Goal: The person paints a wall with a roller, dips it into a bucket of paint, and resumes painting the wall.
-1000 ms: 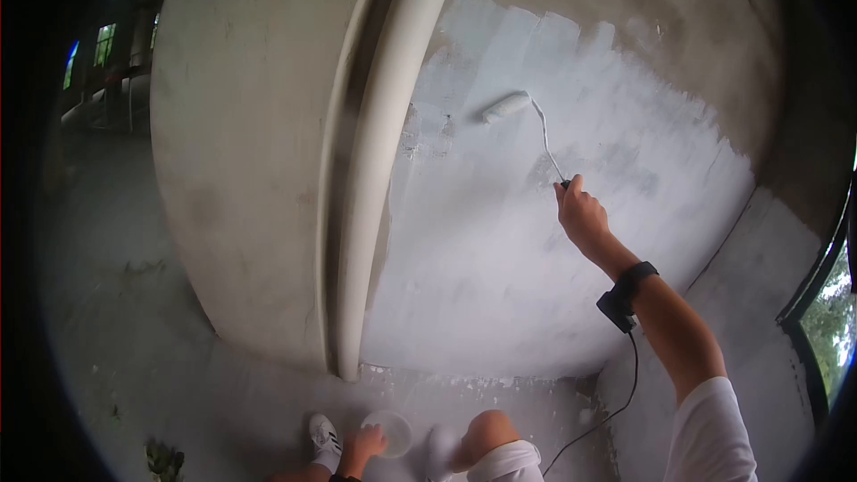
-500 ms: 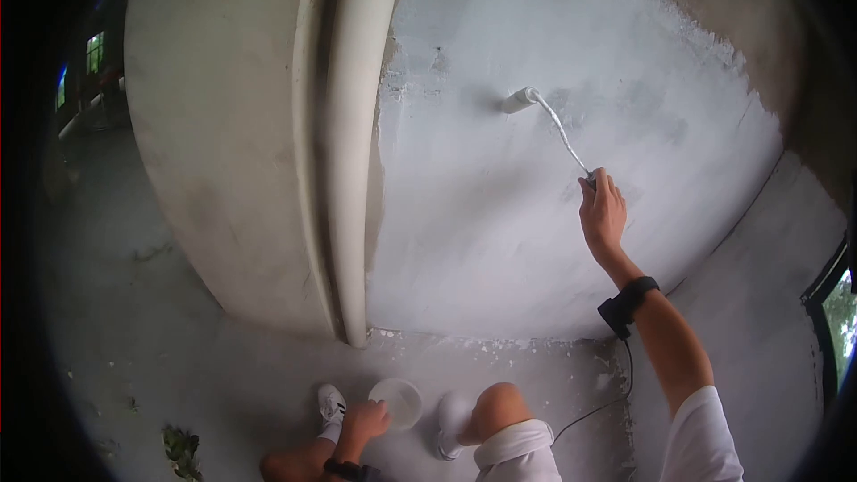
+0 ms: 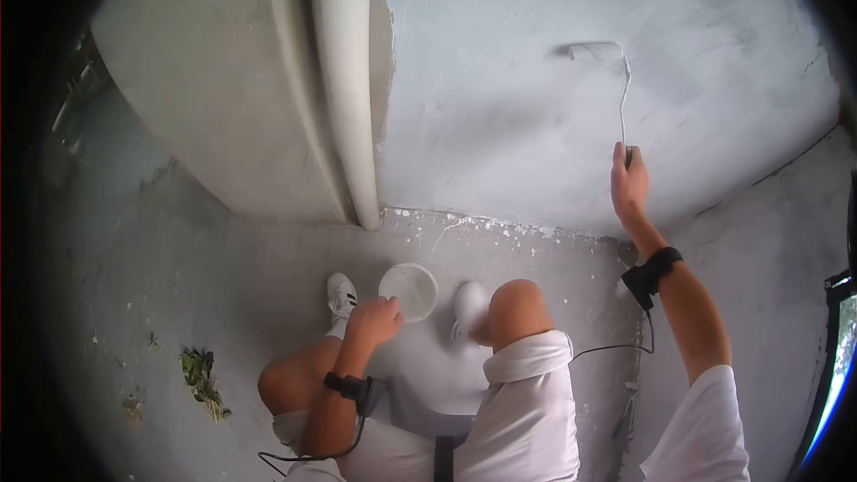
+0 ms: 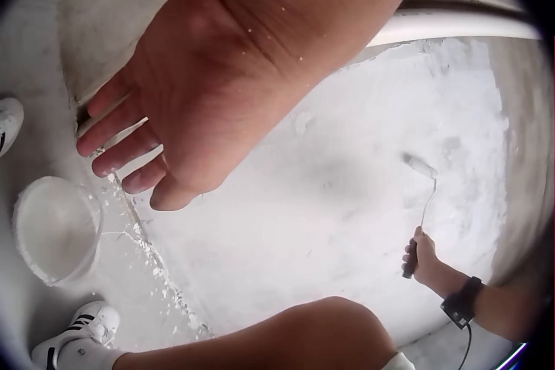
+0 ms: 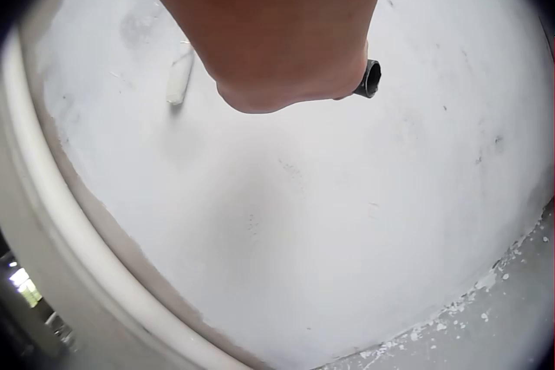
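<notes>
My right hand (image 3: 630, 183) grips the dark handle (image 5: 371, 79) of a paint roller (image 3: 596, 53). Its white roller sleeve lies against the pale-painted wall (image 3: 482, 71), beyond a bent wire frame that runs up from the hand. Down by my knees, my left hand (image 3: 375, 321) hovers beside a white bucket (image 4: 92, 235), overlapping its near rim in the head view. Seen from the left wrist, the fingers (image 4: 121, 149) are loosely extended and slightly spread, with nothing held. Whitish contents show inside the bucket, which stands on the floor between my shoes.
A thick white pipe (image 3: 344, 80) runs down the wall's left side. White paint flecks (image 3: 482, 225) dot the floor along the wall base. A leafy sprig (image 3: 203, 382) lies on the floor at left. A black cable (image 3: 616, 348) trails from the right wristband.
The view has tilted downward, showing more floor and both legs. On the wall, the roller has moved rightward and lower, its frame now nearly upright. My left hand stays beside the bucket.
</notes>
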`<move>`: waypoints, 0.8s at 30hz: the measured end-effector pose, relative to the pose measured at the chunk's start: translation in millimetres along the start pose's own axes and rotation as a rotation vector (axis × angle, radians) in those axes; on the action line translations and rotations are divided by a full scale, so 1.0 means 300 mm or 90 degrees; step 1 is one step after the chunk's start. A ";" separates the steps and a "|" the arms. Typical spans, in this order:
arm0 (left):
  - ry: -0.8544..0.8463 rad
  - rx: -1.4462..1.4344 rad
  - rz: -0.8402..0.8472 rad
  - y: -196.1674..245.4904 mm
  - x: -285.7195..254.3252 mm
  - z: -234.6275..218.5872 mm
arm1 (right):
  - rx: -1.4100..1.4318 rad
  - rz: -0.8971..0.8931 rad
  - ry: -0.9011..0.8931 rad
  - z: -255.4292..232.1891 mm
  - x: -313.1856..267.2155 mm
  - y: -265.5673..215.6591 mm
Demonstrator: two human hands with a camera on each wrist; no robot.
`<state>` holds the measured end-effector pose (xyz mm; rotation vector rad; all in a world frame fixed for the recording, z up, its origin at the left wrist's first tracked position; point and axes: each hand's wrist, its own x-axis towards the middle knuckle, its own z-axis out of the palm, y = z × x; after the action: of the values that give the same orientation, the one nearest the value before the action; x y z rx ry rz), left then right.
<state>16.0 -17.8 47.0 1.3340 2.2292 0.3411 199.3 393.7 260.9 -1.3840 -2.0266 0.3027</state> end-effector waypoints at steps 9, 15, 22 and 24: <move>-0.080 0.047 -0.031 0.017 0.045 -0.016 | 0.373 0.329 -0.292 0.152 -0.270 0.070; -0.013 0.030 0.010 -0.014 0.056 0.028 | 0.433 0.482 -0.439 0.165 -0.312 0.046; 0.053 0.057 0.029 -0.013 0.055 0.036 | 0.561 0.525 -0.604 0.093 -0.285 -0.026; 0.067 0.052 0.033 -0.005 0.049 0.046 | 0.560 0.532 -0.625 0.071 -0.293 -0.048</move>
<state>16.8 -6.5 30.4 1.4498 2.3204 0.3495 195.0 312.7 218.5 -1.4752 -1.3657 2.2650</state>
